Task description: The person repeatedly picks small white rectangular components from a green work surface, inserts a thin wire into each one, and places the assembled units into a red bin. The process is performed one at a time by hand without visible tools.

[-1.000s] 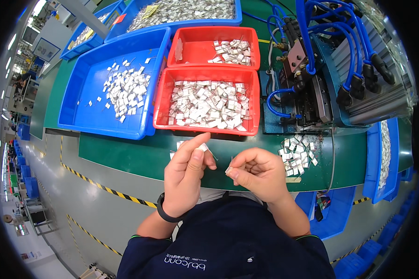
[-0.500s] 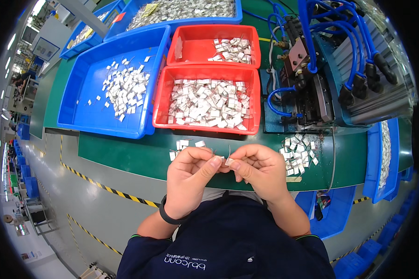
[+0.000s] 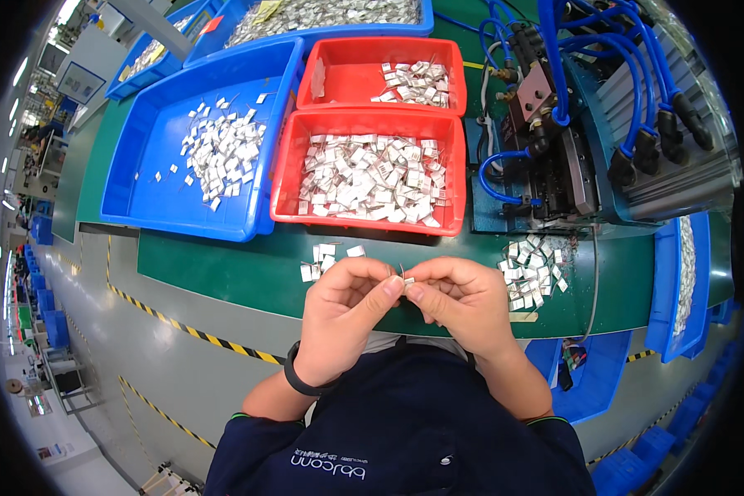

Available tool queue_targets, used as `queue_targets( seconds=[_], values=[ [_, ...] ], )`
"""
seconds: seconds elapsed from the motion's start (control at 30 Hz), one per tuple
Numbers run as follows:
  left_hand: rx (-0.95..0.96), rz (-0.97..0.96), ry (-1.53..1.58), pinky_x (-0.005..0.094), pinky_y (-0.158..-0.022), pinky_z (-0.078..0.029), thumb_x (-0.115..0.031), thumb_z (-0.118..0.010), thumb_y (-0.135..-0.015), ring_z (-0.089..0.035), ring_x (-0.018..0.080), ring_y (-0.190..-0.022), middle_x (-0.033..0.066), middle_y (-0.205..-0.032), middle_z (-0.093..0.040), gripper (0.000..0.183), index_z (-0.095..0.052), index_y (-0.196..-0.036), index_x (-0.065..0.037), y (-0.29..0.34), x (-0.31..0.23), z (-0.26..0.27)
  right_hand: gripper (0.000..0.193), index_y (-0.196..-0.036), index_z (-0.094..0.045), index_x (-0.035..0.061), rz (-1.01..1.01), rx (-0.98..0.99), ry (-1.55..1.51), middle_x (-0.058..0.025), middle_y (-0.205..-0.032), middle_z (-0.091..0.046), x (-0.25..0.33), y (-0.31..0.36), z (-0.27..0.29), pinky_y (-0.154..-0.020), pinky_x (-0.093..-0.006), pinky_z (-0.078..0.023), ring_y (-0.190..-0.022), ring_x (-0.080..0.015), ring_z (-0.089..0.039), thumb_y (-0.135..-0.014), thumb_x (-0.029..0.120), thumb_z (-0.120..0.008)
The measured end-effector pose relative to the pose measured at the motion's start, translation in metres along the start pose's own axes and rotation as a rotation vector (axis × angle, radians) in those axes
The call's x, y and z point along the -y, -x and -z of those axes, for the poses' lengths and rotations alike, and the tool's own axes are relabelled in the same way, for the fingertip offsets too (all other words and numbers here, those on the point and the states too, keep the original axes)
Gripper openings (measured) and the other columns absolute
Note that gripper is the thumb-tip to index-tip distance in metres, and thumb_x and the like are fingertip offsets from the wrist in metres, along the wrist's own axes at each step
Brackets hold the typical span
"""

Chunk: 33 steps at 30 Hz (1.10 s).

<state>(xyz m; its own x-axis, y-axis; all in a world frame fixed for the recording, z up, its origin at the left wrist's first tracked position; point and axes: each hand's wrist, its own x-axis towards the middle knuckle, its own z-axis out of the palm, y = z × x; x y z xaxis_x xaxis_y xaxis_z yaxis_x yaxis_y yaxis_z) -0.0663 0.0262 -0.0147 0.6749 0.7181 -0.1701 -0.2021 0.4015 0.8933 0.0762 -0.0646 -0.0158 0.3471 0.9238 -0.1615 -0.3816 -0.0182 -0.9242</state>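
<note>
Between my hands, above the front edge of the green table, is a small white block-shaped electronic component (image 3: pixel 409 281) with a thin wire lead standing up. My right hand (image 3: pixel 465 296) pinches it between thumb and forefinger. My left hand (image 3: pixel 345 307), a black band on its wrist, is also closed in a pinch, its fingertips almost touching the right ones. A thin wire rises at the left fingertips, but the piece there is mostly hidden. A few loose white components (image 3: pixel 328 263) lie just beyond my left hand, and a larger loose pile (image 3: pixel 531 271) lies right of my right hand.
Beyond my hands stand a red bin (image 3: pixel 285 211) full of white components and another red bin (image 3: pixel 339 83) behind it. A large blue bin (image 3: pixel 145 174) is to the left. A machine with blue air hoses (image 3: pixel 570 165) stands at right, near a blue side bin (image 3: pixel 663 289).
My hands have come closer together, the left moving slightly right. The two pinched pieces, seen apart before, now meet at my fingertips, and the left one is mostly covered.
</note>
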Motion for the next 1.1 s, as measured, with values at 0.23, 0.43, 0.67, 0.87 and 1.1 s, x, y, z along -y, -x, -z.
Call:
queue_targets(
  seconds=[0.23,0.43,0.67,0.87,1.1],
  values=[
    [0.022,-0.024,-0.109,0.0230,-0.079,-0.047,-0.003,-0.063,-0.090,-0.058,0.0101,-0.089,0.0064,-0.101,-0.060,0.017,-0.061,-0.106,0.002,-0.0008,-0.0037,-0.0043,0.012,-0.093,-0.066,-0.0027,0.040,-0.036,0.069,0.0020,-0.071,-0.063,-0.0024,0.0013,-0.0008,-0.053,-0.0152,-0.040,-0.061,0.0013,-0.053,-0.085,0.005,-0.070],
    [0.036,-0.101,-0.160,0.0235,-0.079,-0.047,-0.002,-0.062,-0.090,-0.057,0.0107,-0.091,0.0073,-0.101,-0.059,0.012,-0.063,-0.101,0.003,-0.0032,-0.0024,-0.0013,0.010,-0.091,-0.066,-0.0022,0.049,-0.068,0.096,0.0036,-0.066,-0.061,-0.0050,0.0018,-0.0014,-0.049,-0.0150,-0.038,-0.056,0.0020,-0.050,-0.084,0.003,-0.071],
    [0.016,-0.141,-0.200,0.0234,-0.078,-0.047,-0.002,-0.063,-0.090,-0.057,0.0106,-0.090,0.0075,-0.101,-0.059,0.011,-0.064,-0.099,0.003,-0.0040,-0.0013,-0.0012,0.011,-0.086,-0.067,-0.0022,0.244,-0.106,0.281,-0.0004,-0.066,-0.062,-0.0062,0.0007,-0.0006,-0.048,-0.0171,-0.040,-0.053,-0.0010,-0.053,-0.079,0.003,-0.074],
    [0.004,-0.152,-0.205,0.0232,-0.078,-0.047,-0.001,-0.062,-0.090,-0.057,0.0106,-0.089,0.0076,-0.101,-0.059,0.010,-0.064,-0.099,0.003,-0.0043,-0.0008,-0.0012,0.013,-0.083,-0.067,-0.0015,0.408,-0.137,0.440,-0.0042,-0.069,-0.063,-0.0065,-0.0011,-0.0016,-0.048,-0.0187,-0.042,-0.052,-0.0041,-0.056,-0.075,0.002,-0.076],
    [-0.010,-0.156,-0.197,0.0229,-0.076,-0.047,0.000,-0.062,-0.089,-0.057,0.0104,-0.088,0.0075,-0.100,-0.059,0.010,-0.064,-0.098,0.004,-0.0036,-0.0034,-0.0033,0.012,-0.083,-0.067,-0.0017,0.452,-0.143,0.462,-0.0039,-0.069,-0.063,-0.0071,-0.0020,-0.0023,-0.047,-0.0184,-0.041,-0.052,-0.0031,-0.054,-0.075,0.001,-0.076]
  ],
)
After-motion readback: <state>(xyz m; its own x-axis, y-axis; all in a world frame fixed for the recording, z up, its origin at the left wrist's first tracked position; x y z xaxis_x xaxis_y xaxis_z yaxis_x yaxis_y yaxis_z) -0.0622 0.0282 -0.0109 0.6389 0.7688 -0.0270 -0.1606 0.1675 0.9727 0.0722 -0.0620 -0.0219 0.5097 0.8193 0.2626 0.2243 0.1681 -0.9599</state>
